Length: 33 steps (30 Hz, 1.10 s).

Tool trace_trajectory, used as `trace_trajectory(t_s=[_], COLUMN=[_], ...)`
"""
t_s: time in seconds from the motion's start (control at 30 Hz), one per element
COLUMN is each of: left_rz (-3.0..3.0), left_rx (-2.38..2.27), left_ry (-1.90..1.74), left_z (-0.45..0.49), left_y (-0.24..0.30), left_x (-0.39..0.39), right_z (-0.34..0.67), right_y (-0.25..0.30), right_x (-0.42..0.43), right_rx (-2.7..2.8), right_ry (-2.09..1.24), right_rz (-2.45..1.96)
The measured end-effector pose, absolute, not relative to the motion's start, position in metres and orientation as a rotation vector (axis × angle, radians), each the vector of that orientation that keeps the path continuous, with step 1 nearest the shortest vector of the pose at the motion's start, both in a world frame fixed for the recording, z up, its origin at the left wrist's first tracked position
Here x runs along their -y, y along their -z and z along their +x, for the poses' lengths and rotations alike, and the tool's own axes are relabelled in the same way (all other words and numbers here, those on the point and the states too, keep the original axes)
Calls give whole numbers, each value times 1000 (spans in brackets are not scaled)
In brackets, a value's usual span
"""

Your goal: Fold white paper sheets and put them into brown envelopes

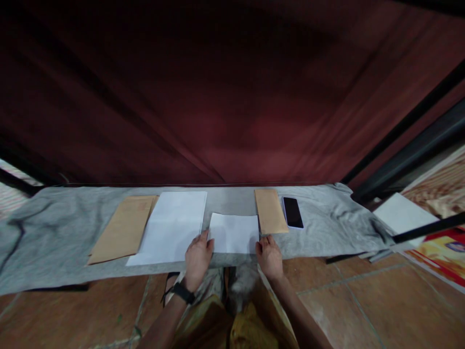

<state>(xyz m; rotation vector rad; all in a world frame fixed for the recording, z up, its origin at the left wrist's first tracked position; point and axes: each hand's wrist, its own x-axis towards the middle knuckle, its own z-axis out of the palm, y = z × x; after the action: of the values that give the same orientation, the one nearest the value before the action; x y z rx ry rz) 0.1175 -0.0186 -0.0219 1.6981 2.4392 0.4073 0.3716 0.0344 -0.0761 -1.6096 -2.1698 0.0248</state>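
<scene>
A small folded white sheet [234, 232] lies on the grey cloth [54, 232] straight ahead of me. My left hand [198, 257] rests at its near left corner, fingers curled, fingertips touching the paper's edge. My right hand [269, 255] sits at the near right corner, fingers bent onto that edge. A black watch is on my left wrist. Left of the sheet lies a larger stack of white paper [170, 225], and beyond it a pile of brown envelopes [123, 228]. A single brown envelope [271, 211] lies just right of the sheet.
A black phone [292, 212] lies face up beside the single envelope. A dark red curtain [218, 97] hangs behind the cloth. Brown floor tiles [363, 300] run along the near side. White board [403, 213] and a colourful printed sheet [439, 252] sit at the right.
</scene>
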Motion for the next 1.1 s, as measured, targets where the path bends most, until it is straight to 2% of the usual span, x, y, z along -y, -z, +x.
trace_trajectory(t_s=[0.27,0.47,0.8,0.93,1.1], left_rz=[1866,1920,1916,2079,2236], left_rx=[-2460,-2451,-2484,-2449,-2111], left_ry=[-258,-208,-187,-350,-581], left_z=[124,124,126,137,167], left_y=[20,20,16,25,53], left_x=[18,18,22,11,-21], right_z=[369,327,291,294,294], right_y=[69,54,75,76,80], right_x=[-32,-32,-33,-32,-33], right_rx=[2082,2247,2437,2450,2541], right_ry=[-100,-201,-124,-90,-74], right_rz=[-1663,-1323,-1287,-1289,-1260])
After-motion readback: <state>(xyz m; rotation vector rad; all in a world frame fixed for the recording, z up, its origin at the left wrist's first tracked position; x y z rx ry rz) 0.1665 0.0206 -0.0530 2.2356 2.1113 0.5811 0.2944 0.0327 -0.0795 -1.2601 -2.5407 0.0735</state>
